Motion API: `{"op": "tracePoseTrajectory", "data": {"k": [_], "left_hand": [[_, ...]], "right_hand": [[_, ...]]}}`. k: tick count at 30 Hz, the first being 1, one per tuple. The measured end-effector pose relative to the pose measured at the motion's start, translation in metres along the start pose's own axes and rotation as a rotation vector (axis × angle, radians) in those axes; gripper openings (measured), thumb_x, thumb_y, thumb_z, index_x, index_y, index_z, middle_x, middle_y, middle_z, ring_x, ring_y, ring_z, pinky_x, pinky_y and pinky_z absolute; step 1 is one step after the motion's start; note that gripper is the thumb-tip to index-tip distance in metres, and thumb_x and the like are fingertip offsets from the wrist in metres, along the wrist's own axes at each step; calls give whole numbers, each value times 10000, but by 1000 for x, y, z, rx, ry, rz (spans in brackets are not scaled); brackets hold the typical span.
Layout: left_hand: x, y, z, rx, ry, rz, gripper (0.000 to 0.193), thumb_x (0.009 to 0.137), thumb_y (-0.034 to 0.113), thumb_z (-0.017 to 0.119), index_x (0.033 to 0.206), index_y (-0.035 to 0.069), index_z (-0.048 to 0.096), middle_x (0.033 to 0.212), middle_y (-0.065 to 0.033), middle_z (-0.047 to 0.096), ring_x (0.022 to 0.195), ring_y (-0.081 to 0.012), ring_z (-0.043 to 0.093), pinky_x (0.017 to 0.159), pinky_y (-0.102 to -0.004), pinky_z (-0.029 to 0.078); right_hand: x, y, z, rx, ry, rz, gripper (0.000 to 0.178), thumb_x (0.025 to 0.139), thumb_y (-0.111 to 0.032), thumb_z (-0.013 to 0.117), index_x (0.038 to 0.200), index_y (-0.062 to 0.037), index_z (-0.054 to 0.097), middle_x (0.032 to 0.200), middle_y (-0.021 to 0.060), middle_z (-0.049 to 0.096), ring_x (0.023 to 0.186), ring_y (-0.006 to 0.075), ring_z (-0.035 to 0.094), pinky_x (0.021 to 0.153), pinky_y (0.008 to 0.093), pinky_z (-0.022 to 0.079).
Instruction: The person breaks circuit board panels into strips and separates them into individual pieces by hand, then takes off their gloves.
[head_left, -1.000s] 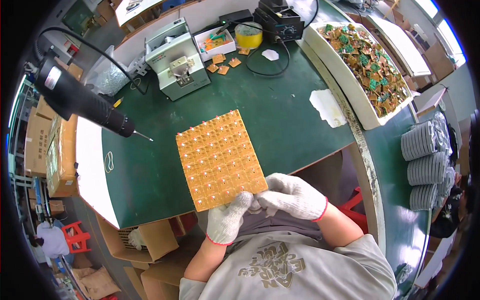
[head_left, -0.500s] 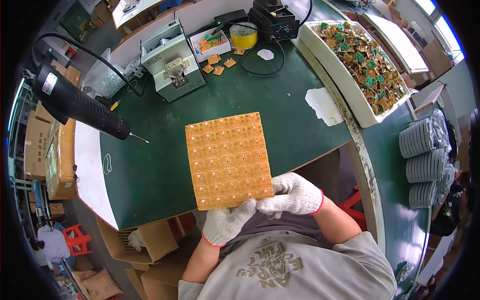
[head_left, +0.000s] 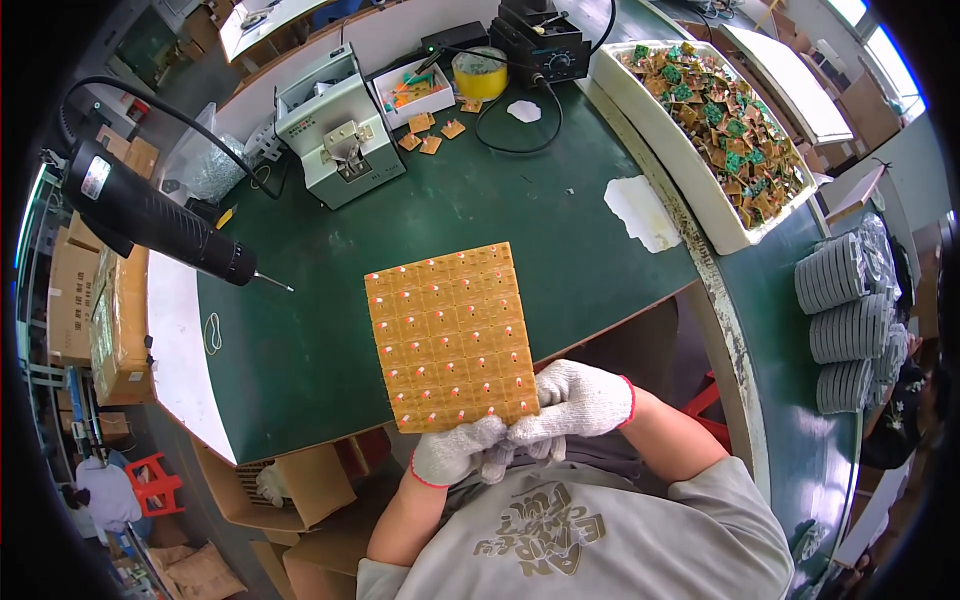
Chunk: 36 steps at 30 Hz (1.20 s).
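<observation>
L hand [head_left: 450, 455] & R hand [head_left: 582, 400] both wear off-white knit gloves [head_left: 598, 393], w/ thin red trim [head_left: 630, 400] at ea. cuff. T-shirt [head_left: 660, 545] is lt. grey w/ short, loose sleeves [head_left: 705, 482] & a big chunky-letter print [head_left: 545, 528], olive-brown, on the front. Trousers [head_left: 605, 462] are dk. grey, mostly hidden.

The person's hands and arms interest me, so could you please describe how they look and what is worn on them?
The left hand and right hand wear matching off-white, knitted gloves, which cover the fingers and end in narrow red edging at the wrists. The forearms are bare, below short, loose grey sleeves; no cables or markings show on them.
</observation>
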<state>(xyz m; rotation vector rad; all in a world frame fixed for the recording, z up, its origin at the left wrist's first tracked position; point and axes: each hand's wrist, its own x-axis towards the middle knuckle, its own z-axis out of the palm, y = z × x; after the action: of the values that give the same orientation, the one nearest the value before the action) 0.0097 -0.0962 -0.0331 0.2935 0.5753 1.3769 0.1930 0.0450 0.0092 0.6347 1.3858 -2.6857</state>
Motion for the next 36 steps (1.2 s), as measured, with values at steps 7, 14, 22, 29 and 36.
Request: {"op": "tracePoseTrajectory", "data": {"k": [7,14,22,29,36], "left_hand": [[2,-8,-14,-226,-101,-145,423,943,56,688,1336,-22,555,1065,-228,725,508,-198,566,327,-291,392],[4,-7,-18,-309,-287,-87,243,994,146,661,1167,-23,630,897,-177,705,480,-196,512,349,-311,357],[7,2,35,-59,345,-179,283,1031,262,620,1007,-15,671,725,-109,618,481,-181,479,439,-303,377],[2,2,28,63,440,-266,299,1049,263,609,1041,-25,686,755,-104,652,547,-172,547,514,-293,436],[-9,-17,-15,526,210,-31,333,1042,285,636,1132,-35,671,861,-142,710,620,-180,627,554,-275,491]], "right_hand": [[9,17,-5,108,-84,-97,185,958,-148,762,880,19,742,675,86,696,528,125,630,480,257,574],[6,-1,1,148,53,-52,155,952,-87,741,848,26,719,625,89,656,475,139,608,445,297,577],[0,2,-4,640,275,-67,223,1025,-198,667,1093,13,692,804,92,667,619,99,618,581,247,573],[-20,20,17,532,390,7,336,1014,-165,665,1278,40,632,1013,119,695,745,98,630,659,233,538],[-5,9,27,132,403,-2,303,1039,-201,645,1247,19,663,957,80,699,735,87,611,660,221,519]]}}
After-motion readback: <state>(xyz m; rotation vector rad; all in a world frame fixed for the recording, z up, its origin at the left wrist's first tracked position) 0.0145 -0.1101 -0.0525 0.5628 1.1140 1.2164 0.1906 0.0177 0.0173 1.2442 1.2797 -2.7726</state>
